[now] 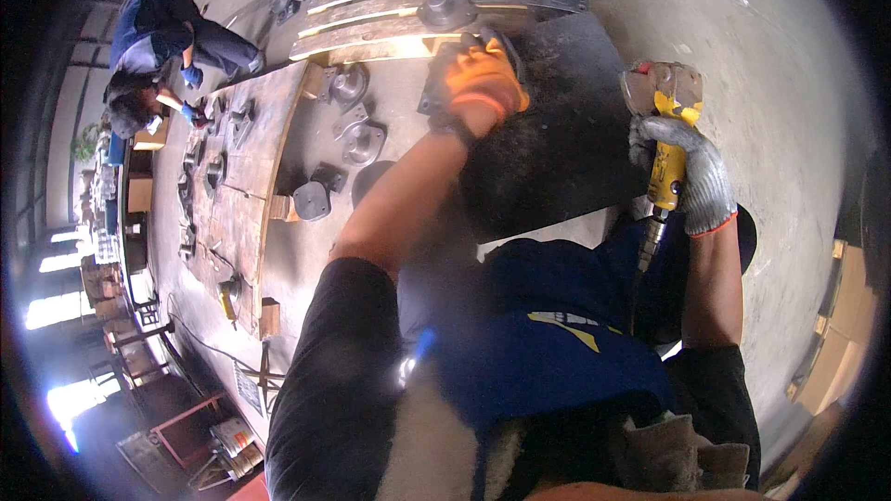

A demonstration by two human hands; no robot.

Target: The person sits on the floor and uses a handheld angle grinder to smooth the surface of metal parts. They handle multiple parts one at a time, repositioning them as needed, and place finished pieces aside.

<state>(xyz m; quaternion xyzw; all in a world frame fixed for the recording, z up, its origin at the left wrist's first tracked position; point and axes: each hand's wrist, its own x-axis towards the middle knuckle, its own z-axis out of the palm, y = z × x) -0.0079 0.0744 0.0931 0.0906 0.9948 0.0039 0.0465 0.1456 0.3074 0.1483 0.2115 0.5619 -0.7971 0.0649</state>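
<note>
My left hand (484,82), in an orange glove, is closed over a dark metal flanged casting (432,96) at the far left edge of a black plate (548,144). The glove is slightly blurred and hides most of the casting. At the right, my right hand (698,162), in a grey-white knit glove, grips the yellow body of an air grinder (667,174). Its worn head (664,88) points away from me, beyond the plate's right edge. A hose fitting (652,239) runs from the tool's near end toward my lap.
Several flanged castings (362,141) lie on the floor to the left. A wooden table (237,181) with more parts stands beyond them, where a blue-gloved co-worker (172,42) bends over. Ahead is a slatted pallet (371,2) bearing castings. Cardboard boxes (845,334) stand at the right.
</note>
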